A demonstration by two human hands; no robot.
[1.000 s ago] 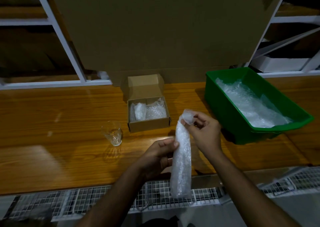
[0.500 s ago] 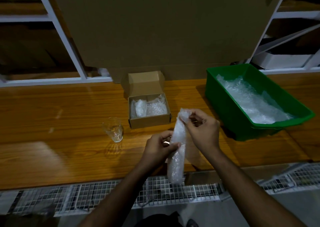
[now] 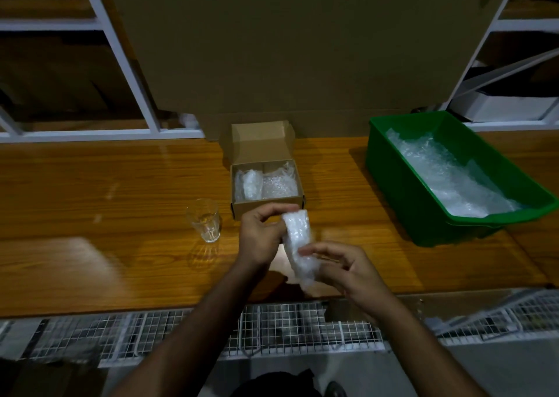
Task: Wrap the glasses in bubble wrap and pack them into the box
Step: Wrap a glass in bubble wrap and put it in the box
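We're holding a bubble wrap bundle [image 3: 298, 245] over the wooden table [image 3: 106, 191], just in front of the box [image 3: 266, 184]. Left hand [image 3: 263, 233] grips the bundle's upper end, fingers curled round it, thumb on top. Right hand [image 3: 344, 268] holds the lower end, fingers curled on the wrap; blurred, so we can't tell exactly how the fingertips lie. Can't tell what's inside the bundle.

The box is small brown cardboard, lid flap standing up at the back. Inside: two wrapped bundles side by side, filling the far part of the box. It sits on the table against the foot of a big cardboard sheet [image 3: 302, 42] that leans up behind it.

A bare glass [image 3: 205, 219] stands upright on the table, left of the box and slightly nearer to us, apart from it. Unwrapped.

Right of the box, well apart: a green bin [image 3: 393, 172] with loose bubble wrap [image 3: 447, 172] lying in it.

Table surface is glossy wood grain, with glare patches left of the box. Behind the box, either side of the cardboard sheet, white metal shelving [image 3: 121, 51] with dim shelves. On our side of the box, past the table's near edge, white wire mesh [image 3: 287, 327] runs along below. Room is dark overall.
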